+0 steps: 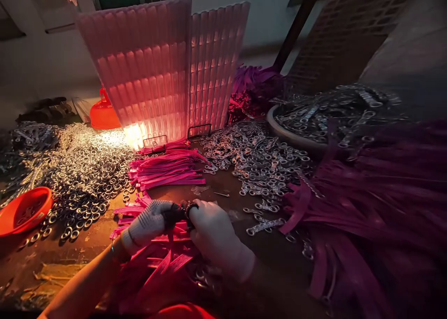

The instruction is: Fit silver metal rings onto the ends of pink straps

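A dim workroom surrounds a brown tabletop [70, 254] lit by a glowing ribbed pink lamp shade [146, 72] at its back. Heaps of small metal rings [84, 170] cover the left side beside an orange bowl [23, 211], and more metal clasps [258, 160] spread to the right, with a round tray [289, 135] of further hardware behind them. A neat stack of pink straps [167, 170] lies in the middle, and a far larger loose mass of straps [377, 216] fills the right.

Both gloved hands meet just in front of the person. The left hand [148, 223] and the right hand [214, 233] are each curled closed around a small dark fitting [179, 213], pinching it together with a strap end over a pile of pink straps beneath them [164, 263]. Judging by the piles, much remains: rings, clasps and straps lie in bulk, and which straps are finished cannot be told.
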`<action>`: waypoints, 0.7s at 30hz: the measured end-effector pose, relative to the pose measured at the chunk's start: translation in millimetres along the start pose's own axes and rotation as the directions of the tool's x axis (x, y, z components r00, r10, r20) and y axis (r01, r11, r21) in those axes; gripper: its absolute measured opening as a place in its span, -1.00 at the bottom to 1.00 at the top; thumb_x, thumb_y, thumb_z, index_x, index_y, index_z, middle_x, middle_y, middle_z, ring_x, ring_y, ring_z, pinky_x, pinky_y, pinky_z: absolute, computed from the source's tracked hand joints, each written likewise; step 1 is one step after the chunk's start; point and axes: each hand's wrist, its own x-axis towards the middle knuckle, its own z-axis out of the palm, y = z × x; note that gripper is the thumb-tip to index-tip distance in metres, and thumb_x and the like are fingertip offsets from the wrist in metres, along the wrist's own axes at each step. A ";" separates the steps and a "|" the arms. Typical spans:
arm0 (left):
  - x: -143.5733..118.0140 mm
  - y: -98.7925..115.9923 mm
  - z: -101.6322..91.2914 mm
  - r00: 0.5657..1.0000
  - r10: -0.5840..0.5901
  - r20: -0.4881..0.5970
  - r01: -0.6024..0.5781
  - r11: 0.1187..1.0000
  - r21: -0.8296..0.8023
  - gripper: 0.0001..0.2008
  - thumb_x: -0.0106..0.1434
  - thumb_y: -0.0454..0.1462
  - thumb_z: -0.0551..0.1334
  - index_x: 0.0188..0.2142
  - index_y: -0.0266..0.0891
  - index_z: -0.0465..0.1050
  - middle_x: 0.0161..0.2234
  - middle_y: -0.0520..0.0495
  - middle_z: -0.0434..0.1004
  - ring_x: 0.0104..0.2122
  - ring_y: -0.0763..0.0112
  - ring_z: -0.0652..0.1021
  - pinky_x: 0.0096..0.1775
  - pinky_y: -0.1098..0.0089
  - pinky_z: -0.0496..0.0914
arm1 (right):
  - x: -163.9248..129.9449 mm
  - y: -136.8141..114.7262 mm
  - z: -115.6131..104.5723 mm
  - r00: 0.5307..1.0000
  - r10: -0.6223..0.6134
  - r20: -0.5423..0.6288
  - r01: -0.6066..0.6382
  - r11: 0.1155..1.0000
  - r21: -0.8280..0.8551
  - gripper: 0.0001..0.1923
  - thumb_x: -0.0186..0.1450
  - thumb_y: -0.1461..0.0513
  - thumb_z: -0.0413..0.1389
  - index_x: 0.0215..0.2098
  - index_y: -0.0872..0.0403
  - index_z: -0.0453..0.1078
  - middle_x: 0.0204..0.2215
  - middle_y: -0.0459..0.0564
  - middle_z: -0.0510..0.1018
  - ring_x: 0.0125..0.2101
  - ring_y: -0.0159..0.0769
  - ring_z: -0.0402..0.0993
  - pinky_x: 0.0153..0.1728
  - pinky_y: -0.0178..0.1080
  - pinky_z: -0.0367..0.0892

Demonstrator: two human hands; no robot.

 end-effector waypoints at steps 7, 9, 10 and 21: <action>-1.8 -9.8 17.0 0.996 0.046 -0.076 -0.045 0.999 0.015 -0.72 0.28 -0.14 0.22 -0.39 -0.33 0.53 -0.51 -0.02 0.44 -0.51 0.49 0.30 -0.45 0.47 0.17 | -9.0 6.9 -5.7 0.989 0.083 0.125 -0.101 0.983 0.151 -0.75 0.04 0.46 -0.01 -0.38 0.08 0.38 -0.35 0.07 0.52 -0.36 -0.23 0.36 -0.35 -0.24 0.12; -2.1 -8.3 16.9 0.992 0.045 -0.114 -0.042 0.999 0.024 -0.70 0.30 -0.14 0.21 -0.41 -0.34 0.53 -0.52 -0.03 0.44 -0.51 0.49 0.30 -0.45 0.46 0.17 | -6.7 8.4 -13.3 0.962 0.071 0.263 -0.112 0.983 0.142 -0.73 0.04 0.46 0.00 -0.34 0.09 0.39 -0.34 0.07 0.56 -0.37 -0.24 0.40 -0.37 -0.25 0.11; -2.4 -7.2 16.9 0.991 0.068 -0.118 -0.062 0.996 0.060 -0.71 0.30 -0.16 0.21 -0.42 -0.33 0.54 -0.51 -0.03 0.46 -0.50 0.49 0.32 -0.44 0.46 0.18 | -5.5 9.2 -15.9 0.944 0.076 0.320 -0.121 0.985 0.122 -0.72 0.05 0.46 0.00 -0.33 0.10 0.40 -0.36 0.07 0.57 -0.38 -0.24 0.42 -0.40 -0.25 0.10; -5.1 -1.3 11.8 0.994 0.098 0.045 -0.108 0.926 0.361 -0.79 0.25 -0.37 0.16 -0.43 -0.27 0.56 -0.49 -0.01 0.54 -0.48 0.46 0.43 -0.41 0.50 0.23 | -21.5 18.3 10.5 0.947 -0.196 0.254 0.182 0.980 0.077 -0.91 0.18 0.33 0.04 -0.36 0.13 0.38 -0.57 0.07 0.53 -0.57 -0.27 0.37 -0.51 -0.21 -0.10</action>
